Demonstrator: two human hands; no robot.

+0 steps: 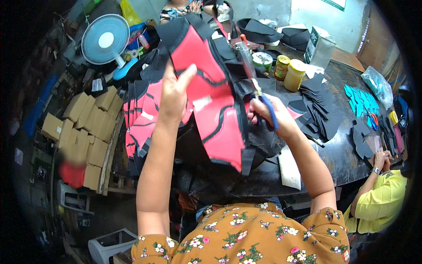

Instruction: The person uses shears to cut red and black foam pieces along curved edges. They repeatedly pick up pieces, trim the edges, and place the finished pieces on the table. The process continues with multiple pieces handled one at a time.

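My left hand (172, 97) grips a pink fabric piece (198, 50) with black edging, its thumb lying over the front. The piece hangs raised above the dark table, with a second pink panel running down toward me. In my right hand (283, 119) is a pair of scissors with blue handles (269, 109), fingers wrapped round the loops. Their blades (247, 61) point away from me, just right of the fabric and blurred; whether they are apart cannot be told. Left of my left wrist, more pink and black pieces (147, 105) lie in an overlapping stack.
Yellow-lidded jars (295, 75), a tall tin (319, 47) and black cut pieces (321, 110) occupy the table's right side. Beyond them lie turquoise pieces (360, 102). A person in yellow (381, 200) sits at right; another person (181, 11) is opposite. Boxes (88, 127) and a fan (105, 40) stand left.
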